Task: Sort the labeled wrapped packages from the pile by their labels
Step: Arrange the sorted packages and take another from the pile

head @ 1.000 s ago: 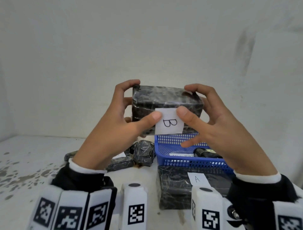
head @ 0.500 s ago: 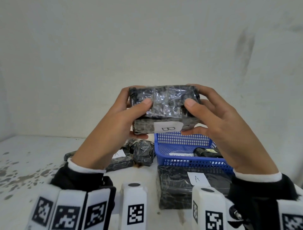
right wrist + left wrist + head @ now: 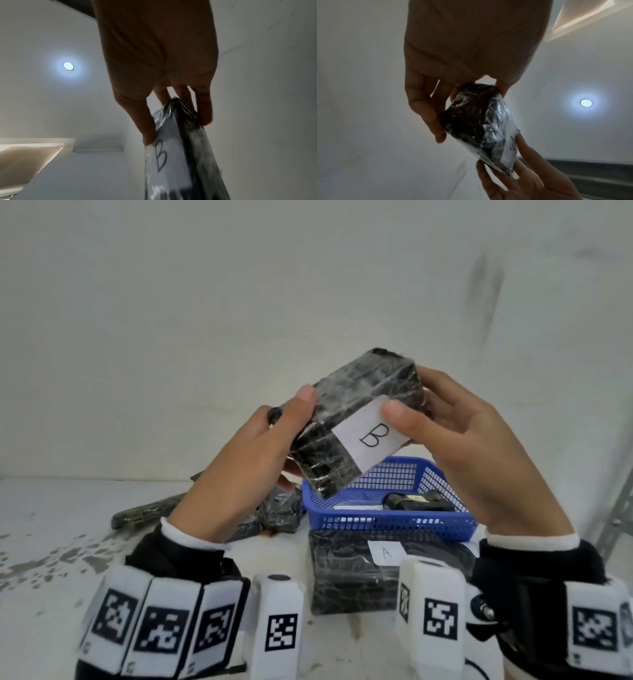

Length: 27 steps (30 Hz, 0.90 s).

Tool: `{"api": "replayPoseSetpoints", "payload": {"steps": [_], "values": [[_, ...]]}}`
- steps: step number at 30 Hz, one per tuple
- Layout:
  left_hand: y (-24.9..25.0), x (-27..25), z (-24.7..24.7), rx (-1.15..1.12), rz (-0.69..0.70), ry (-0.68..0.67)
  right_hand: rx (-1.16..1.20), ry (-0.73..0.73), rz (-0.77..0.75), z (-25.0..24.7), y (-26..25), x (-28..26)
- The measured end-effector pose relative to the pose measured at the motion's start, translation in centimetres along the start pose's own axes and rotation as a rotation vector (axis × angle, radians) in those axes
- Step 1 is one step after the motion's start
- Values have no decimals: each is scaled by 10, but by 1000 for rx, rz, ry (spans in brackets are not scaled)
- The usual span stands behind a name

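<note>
Both hands hold one black plastic-wrapped package (image 3: pixel 356 409) up in the air, tilted, its white label marked B (image 3: pixel 371 436) facing me. My left hand (image 3: pixel 246 460) grips its left end, thumb on top. My right hand (image 3: pixel 455 440) grips the right end, thumb on the label's edge. The same package B (image 3: pixel 476 121) shows between left-hand fingers in the left wrist view. In the right wrist view package B (image 3: pixel 178 155) is pinched between thumb and fingers. A large wrapped package labelled A (image 3: pixel 359 570) lies on the table below.
A blue plastic basket (image 3: pixel 394 522) behind package A holds a wrapped package (image 3: pixel 418 501). Several wrapped packages form a pile (image 3: pixel 274 508) left of the basket, one long one (image 3: pixel 147 510) lying flat. The white table (image 3: pixel 51 525) is speckled at the left. A wall stands behind.
The package was rolled so its label dipped to the lower edge, then turned back and tilted diagonally, right end higher, label B facing me again. Both hands kept their hold.
</note>
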State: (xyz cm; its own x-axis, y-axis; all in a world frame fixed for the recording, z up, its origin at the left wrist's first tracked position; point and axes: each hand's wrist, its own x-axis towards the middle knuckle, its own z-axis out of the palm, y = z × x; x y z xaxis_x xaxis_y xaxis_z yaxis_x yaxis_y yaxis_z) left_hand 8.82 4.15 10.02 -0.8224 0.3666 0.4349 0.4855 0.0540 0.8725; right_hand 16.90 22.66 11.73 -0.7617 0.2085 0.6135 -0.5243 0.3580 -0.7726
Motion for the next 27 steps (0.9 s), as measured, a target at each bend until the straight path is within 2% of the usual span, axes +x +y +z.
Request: {"api": "replayPoseSetpoints", "payload": {"steps": [3,5,7,12,17,23,27], "values": [[-3,0,14,90,1,-87,-60,-58,107,-31,5,-8],[-9,2,26,70,-33,-166,-103,-55,190,-53,11,-12],[-20,6,36,126,-79,-217,-154,-9,285,-74,22,-17],[-73,18,50,521,-183,-411,-360,93,606,-142,76,-44],[-115,28,51,661,-257,-473,-432,210,910,-192,128,-74],[-133,16,63,715,-375,-583,-429,261,1056,-216,153,-87],[-128,10,75,865,-426,-642,-388,273,1064,-211,158,-89]]}}
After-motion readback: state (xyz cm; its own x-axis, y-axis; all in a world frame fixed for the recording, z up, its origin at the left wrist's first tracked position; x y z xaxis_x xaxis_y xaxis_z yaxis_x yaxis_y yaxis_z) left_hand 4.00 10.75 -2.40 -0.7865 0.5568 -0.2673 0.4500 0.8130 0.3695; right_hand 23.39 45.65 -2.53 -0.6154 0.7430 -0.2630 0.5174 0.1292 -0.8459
